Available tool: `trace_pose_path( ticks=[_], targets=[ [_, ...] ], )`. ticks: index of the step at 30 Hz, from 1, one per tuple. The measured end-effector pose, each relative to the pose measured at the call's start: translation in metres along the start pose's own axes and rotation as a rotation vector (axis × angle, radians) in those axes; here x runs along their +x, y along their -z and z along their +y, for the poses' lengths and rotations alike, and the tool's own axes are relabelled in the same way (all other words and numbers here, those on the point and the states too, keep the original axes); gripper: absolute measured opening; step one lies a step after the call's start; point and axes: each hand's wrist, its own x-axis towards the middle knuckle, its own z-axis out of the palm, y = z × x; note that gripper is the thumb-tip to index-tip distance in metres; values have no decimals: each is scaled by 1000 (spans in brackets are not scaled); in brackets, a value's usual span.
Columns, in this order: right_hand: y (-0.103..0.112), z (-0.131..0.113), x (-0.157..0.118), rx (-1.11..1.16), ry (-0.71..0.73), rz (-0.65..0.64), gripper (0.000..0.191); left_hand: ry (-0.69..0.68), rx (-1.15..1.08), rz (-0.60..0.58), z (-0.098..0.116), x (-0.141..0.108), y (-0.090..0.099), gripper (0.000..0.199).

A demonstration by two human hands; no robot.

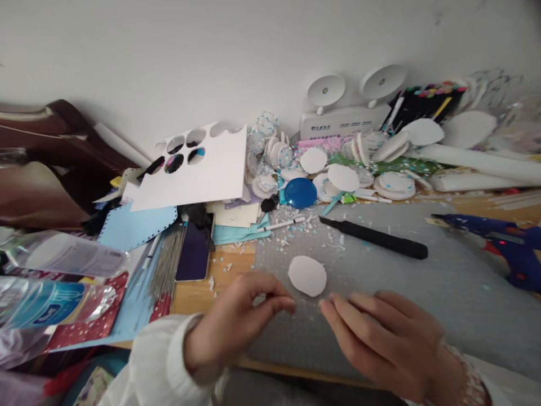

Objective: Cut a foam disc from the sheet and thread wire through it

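Note:
A white paper-like disc [307,276] with a slightly uneven rim lies flat on the grey cutting mat [287,332], just beyond my fingertips. My left hand [240,313] hovers left of it, thumb and forefinger pinched nearly tip to tip; anything between them is too small to make out. On the other side, my right hand [384,332] is low over the mat, fingers stretched out side by side and somewhat blurred, its thumb hidden. Neither hand visibly touches the disc. A black craft knife [380,239] rests behind the disc to the right.
A blue glue gun [502,242] lies at the right. Behind the mat are stacked white discs [395,185], a blue lid [300,193] and paper scraps. A white board with round holes [211,175], a phone [192,254] and plastic bottles [54,301] occupy the left.

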Motion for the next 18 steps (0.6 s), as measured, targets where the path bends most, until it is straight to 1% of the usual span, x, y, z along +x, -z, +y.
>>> trace_pose_path(
  ticks=[1,2,3,4,5,7,9,11,12,13,14,15,16,18],
  targets=[
    [1,1,1,17,7,6,22,79,-131,-113,1,0,3,22],
    [1,2,2,54,-23,16,22,127,-213,-187,2,0,6,23],
    [0,3,2,106,-80,33,21,142,-247,-206,3,0,8,23],
    [-2,3,2,167,-152,47,22,127,-242,-178,3,-1,9,21],
    [-5,3,0,231,-227,54,22,86,-211,-117,3,-1,9,17],
    [-11,3,-3,337,-346,43,24,-48,-83,14,1,-2,5,15],
    [-16,2,-6,402,-405,15,24,-202,112,114,-2,-4,0,20],
    [-17,2,-8,431,-423,2,23,-324,290,174,-5,-6,-4,22],
    [-16,1,-8,419,-416,4,22,-356,328,193,-5,-6,-4,22],
    [-15,1,-8,376,-401,15,22,-372,311,202,-4,-6,-4,21],
    [-13,0,-8,304,-355,29,21,-355,250,198,-3,-6,-3,18],
    [-11,0,-8,216,-273,37,20,-305,165,171,-2,-5,-2,14],
    [-10,-1,-7,126,-169,45,19,-225,74,126,0,-4,0,12],
    [-8,0,-7,3,17,40,20,-55,-55,23,2,-1,2,13]
  ],
)
